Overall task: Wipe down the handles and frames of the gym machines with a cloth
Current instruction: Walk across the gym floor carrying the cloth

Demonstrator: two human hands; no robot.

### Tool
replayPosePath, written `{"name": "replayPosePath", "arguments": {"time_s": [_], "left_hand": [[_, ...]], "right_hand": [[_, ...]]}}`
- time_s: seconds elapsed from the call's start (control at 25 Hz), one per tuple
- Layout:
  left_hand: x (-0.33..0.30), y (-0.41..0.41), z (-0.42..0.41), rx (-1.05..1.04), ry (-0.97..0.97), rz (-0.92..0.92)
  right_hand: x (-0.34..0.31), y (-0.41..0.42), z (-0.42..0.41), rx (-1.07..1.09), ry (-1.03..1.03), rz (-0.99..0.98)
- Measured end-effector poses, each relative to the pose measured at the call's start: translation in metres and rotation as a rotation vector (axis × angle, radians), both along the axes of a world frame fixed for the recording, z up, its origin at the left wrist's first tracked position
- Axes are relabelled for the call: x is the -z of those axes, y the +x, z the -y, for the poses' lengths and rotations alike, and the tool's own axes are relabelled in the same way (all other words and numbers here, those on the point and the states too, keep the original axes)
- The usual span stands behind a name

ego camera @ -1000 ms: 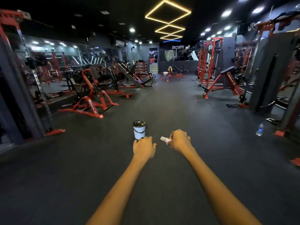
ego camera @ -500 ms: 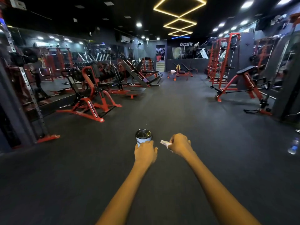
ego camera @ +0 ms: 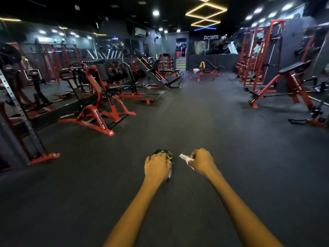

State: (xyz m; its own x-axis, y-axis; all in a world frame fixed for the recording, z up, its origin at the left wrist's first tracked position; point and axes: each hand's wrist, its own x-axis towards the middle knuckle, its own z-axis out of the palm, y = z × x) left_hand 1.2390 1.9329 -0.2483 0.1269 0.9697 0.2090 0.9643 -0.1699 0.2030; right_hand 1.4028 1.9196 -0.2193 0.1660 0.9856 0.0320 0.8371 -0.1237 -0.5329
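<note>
Red gym machine (ego camera: 99,104) stands far left, well apart from the hands, not wiped yet. Left hand (ego camera: 156,165) curls over the top of a small can (ego camera: 168,155), prob. to carry it. Right hand (ego camera: 202,162) pinches the white cloth (ego camera: 185,157), bunched up & ready to wipe.

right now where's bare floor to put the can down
Bare floor runs down the middle aisle, between the red machine on the left and the bench on the right. Also bare beside both hands, left on the can, right gripping the cloth. Both walls are crowded.
</note>
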Motion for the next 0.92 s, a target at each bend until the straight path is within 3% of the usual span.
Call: {"name": "replayPosePath", "arguments": {"time_s": [0.2,0.52,0.92], "left_hand": [[0.028,0.003,-0.153,-0.015,-0.061,-0.008],[0.022,0.0,-0.403,-0.067,-0.086,0.029],[0.078,-0.031,-0.692,-0.057,-0.185,0.05]], "right_hand": [[0.015,0.007,-0.163,-0.057,-0.019,-0.042],[0.022,-0.004,-0.425,-0.148,-0.071,-0.039],[0.076,-0.029,-0.723,-0.189,-0.185,0.026]]}}
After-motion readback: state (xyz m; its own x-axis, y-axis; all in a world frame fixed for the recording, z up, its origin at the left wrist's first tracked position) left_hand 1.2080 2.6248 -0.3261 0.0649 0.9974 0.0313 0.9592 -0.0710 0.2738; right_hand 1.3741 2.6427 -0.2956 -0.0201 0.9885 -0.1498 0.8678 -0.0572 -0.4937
